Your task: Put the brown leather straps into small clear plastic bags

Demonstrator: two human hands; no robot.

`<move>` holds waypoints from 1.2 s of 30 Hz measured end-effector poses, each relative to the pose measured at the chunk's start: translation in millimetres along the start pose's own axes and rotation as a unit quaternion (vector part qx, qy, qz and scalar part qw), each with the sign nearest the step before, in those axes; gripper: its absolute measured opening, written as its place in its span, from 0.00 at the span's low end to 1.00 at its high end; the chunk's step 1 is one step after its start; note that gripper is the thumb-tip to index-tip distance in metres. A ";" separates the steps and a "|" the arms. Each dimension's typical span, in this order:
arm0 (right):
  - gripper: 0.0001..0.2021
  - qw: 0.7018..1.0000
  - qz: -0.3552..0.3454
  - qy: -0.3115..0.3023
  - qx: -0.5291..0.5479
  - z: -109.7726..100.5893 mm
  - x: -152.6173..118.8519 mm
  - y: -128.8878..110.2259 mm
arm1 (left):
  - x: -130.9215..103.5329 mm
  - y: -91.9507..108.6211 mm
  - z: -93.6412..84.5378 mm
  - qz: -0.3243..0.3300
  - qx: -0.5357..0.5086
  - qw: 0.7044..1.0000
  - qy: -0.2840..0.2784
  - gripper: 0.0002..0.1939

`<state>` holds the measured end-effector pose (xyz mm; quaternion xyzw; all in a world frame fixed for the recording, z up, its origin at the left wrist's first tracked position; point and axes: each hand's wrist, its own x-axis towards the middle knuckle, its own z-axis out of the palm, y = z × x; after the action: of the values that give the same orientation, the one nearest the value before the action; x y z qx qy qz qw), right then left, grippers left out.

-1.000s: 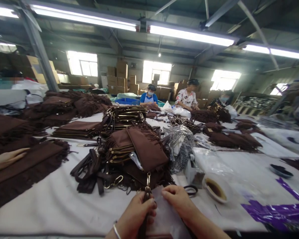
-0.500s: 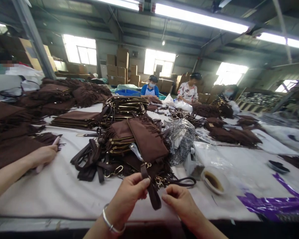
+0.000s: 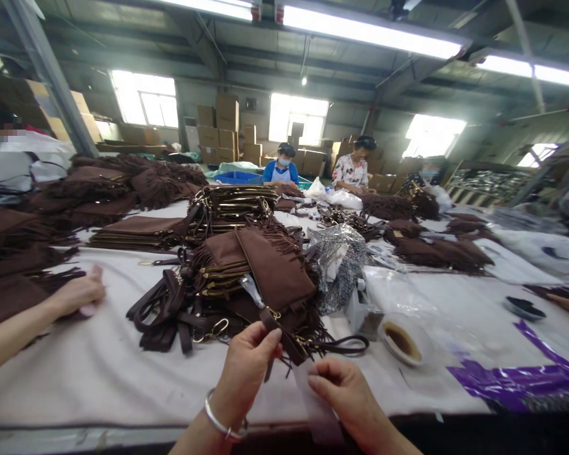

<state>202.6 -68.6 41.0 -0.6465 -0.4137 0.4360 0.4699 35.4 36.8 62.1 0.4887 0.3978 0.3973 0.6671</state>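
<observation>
My left hand (image 3: 253, 354), with a silver bangle at the wrist, pinches a dark brown strap (image 3: 289, 341) joined by a gold clasp to a brown fringed pouch (image 3: 284, 268). The pouch lies on top of a stack of similar pouches. Close by on the right, my right hand (image 3: 339, 385) holds a thin, translucent whitish strip (image 3: 318, 404) between thumb and fingers; it hangs down over the table's front edge. Brown straps with gold hooks (image 3: 168, 309) lie left of the stack.
A co-worker's arm (image 3: 38, 322) reaches in at the left near more fringed pouches. Right of the stack stand a grey tape dispenser (image 3: 365, 313), a round white dish (image 3: 401, 341) and purple plastic (image 3: 516, 379). Several people sit across the table.
The whitish strip now hangs plainly from my right hand beside the strap. The strap's loop has shifted and no longer hangs down between my hands. The view has moved slightly.
</observation>
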 end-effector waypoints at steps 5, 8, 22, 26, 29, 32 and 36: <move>0.11 1.000 0.007 -0.011 0.010 -1.3 -3.1 1.8 | -1.5 -0.5 0.9 -0.008 -0.003 1.000 -0.002 0.15; 0.11 1.000 0.007 -0.009 0.011 -2.2 -3.5 2.9 | -3.4 0.0 4.0 -0.023 -0.013 1.000 -0.004 0.15; 0.12 0.998 -0.008 -0.027 0.058 3.1 -5.4 -1.8 | -15.6 4.0 8.2 -0.014 0.030 0.999 -0.029 0.15; 0.12 0.995 -0.027 -0.058 0.077 8.4 -7.1 -6.7 | -18.0 0.5 7.7 -0.007 0.046 0.998 -0.035 0.13; 0.11 0.996 -0.031 -0.052 0.068 13.0 -5.0 -8.6 | -19.1 -6.4 10.7 -0.007 0.049 0.997 -0.057 0.10; 0.12 0.997 -0.030 -0.019 0.070 16.0 0.4 -9.3 | -21.4 -15.9 14.3 -0.013 0.054 0.996 -0.073 0.09; 0.15 0.994 0.008 0.016 0.106 17.1 6.2 -11.9 | -24.7 -23.0 12.4 -0.081 0.059 0.993 -0.069 0.10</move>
<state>186.5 -55.9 48.3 -0.6033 -0.3525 0.4711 0.5384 40.9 5.2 45.9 0.5199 0.4119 0.2832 0.6927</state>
